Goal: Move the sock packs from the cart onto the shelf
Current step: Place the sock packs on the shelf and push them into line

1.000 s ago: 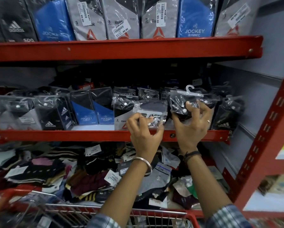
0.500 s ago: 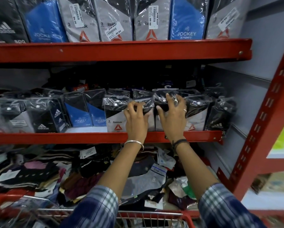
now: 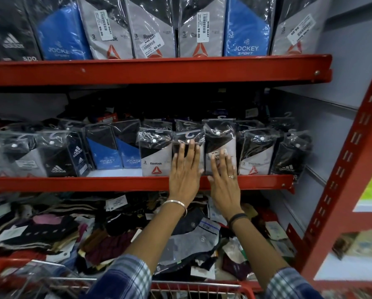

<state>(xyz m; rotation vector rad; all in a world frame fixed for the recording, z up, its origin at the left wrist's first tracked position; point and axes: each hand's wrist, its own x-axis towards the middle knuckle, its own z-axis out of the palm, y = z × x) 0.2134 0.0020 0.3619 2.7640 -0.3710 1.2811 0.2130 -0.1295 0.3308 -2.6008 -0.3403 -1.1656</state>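
- Packs that were gripped in the air a second ago now stand in the row on the middle shelf [image 3: 137, 183]; the placing step looks finished.
- Left hand [image 3: 184, 173] lies flat, fingers spread, against a sock pack [image 3: 188, 140]; right hand [image 3: 224, 180] lies flat on the neighbouring Reebok pack [image 3: 220, 139], gripping nothing.
- Left of the hands, labels read "Reebok" with a "3", then "JOCKEY", then "adidas".
- Above the hands, price stickers read "NINE MART" and "99.00".
- Below the wrists, the cart [image 3: 202, 287] rim shows; its contents are hidden.
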